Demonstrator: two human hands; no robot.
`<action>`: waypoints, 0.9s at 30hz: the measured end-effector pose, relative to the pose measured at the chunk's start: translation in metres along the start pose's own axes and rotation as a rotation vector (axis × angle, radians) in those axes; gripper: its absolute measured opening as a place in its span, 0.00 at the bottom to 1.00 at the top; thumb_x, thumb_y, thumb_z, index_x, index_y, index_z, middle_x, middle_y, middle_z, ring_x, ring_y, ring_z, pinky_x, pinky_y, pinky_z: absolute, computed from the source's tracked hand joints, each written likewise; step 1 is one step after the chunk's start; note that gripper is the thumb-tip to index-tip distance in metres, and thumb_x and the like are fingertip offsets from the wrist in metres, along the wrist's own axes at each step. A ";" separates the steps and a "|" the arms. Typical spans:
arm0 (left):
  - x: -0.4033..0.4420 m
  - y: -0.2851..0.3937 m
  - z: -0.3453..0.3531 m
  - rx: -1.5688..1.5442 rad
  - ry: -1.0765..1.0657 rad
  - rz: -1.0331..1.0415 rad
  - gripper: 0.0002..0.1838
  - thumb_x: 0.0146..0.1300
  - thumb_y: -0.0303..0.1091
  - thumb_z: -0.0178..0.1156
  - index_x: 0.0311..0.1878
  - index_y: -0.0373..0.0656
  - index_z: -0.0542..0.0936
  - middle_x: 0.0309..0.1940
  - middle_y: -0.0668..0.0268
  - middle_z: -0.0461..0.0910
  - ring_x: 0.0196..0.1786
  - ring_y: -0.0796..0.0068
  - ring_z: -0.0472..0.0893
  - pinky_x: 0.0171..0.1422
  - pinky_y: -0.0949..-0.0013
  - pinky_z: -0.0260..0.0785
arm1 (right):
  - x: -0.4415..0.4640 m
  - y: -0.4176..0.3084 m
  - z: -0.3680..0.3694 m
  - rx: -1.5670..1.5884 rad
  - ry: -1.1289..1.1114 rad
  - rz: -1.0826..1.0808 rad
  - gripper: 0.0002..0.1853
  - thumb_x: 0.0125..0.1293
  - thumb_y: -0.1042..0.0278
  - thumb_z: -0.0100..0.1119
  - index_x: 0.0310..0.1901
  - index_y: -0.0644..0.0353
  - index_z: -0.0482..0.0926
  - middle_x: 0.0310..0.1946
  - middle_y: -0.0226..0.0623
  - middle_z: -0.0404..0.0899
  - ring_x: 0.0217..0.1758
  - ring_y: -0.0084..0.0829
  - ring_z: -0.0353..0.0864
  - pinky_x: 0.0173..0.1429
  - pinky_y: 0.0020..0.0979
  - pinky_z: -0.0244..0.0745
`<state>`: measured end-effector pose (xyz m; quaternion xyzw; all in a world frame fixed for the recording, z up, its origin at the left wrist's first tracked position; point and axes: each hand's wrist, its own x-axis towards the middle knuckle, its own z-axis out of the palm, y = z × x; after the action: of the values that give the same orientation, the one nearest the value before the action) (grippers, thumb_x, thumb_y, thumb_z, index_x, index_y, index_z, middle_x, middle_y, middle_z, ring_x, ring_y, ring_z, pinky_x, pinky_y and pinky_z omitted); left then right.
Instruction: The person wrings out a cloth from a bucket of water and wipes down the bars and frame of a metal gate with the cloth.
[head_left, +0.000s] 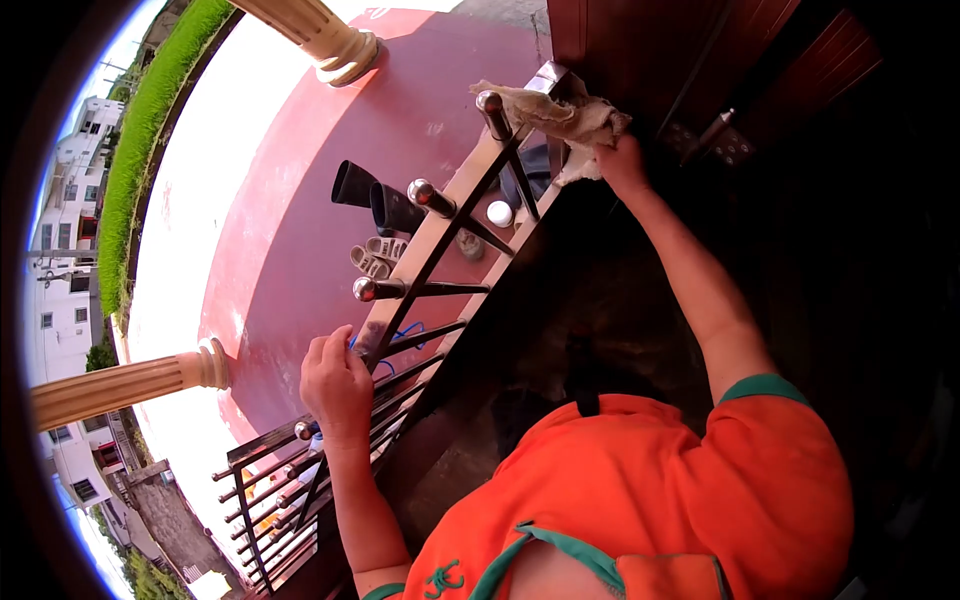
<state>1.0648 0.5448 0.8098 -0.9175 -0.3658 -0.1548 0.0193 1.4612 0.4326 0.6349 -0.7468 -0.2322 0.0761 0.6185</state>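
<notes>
A shiny metal grille [450, 250] with dark bars and round silver knobs runs diagonally through the middle of the view. My right hand [622, 165] is closed on a crumpled beige cloth [560, 115], which drapes over the grille's upper end. My left hand [335, 385] is closed at the grille's lower left side, its fingers curled at the edge of the flat rail. Part of its grip is hidden behind the hand. Some blue cord [405, 335] shows beside those fingers.
Beyond the grille, black boots [375, 195] and pale sandals [375, 255] stand on the red floor [300, 210], with a white round item [500, 213] nearby. Two fluted columns [130, 388] rise outside. A dark red wooden door [660, 60] is at upper right.
</notes>
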 end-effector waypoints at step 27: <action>0.005 0.051 0.132 0.362 0.753 -0.039 0.41 0.56 0.46 0.60 0.65 0.32 0.55 0.44 0.55 0.79 0.47 0.57 0.77 0.56 0.62 0.61 | -0.035 0.169 0.105 0.060 0.294 -0.625 0.27 0.60 0.66 0.54 0.61 0.64 0.61 0.50 0.42 0.71 0.52 0.35 0.72 0.59 0.29 0.64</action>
<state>1.1383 0.5301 0.6898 -0.7717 -0.3717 -0.4127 0.3099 1.4315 0.4889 0.4432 -0.6240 -0.3558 -0.2188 0.6604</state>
